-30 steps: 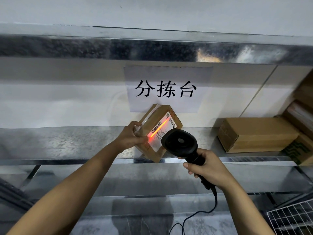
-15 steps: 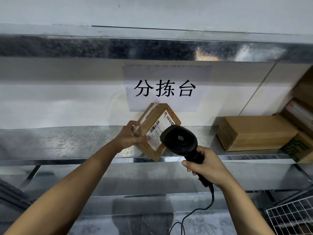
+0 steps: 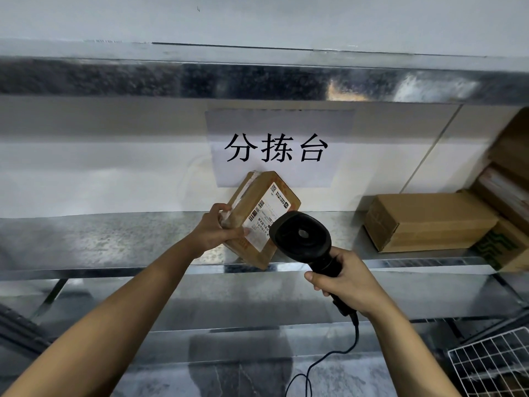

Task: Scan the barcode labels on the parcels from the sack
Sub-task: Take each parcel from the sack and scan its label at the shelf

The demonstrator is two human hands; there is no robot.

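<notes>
Nearest the camera, a black corded barcode scanner (image 3: 302,239) is gripped by its handle in the right hand (image 3: 347,285), fingers curled round it. Just beyond, a small tilted cardboard parcel (image 3: 262,219) is pinched by the left hand (image 3: 219,229) above the metal shelf (image 3: 114,239), its white barcode label (image 3: 266,217) faced toward the scanner. Behind, "分拣台" is printed on a wall sign (image 3: 276,147).
</notes>
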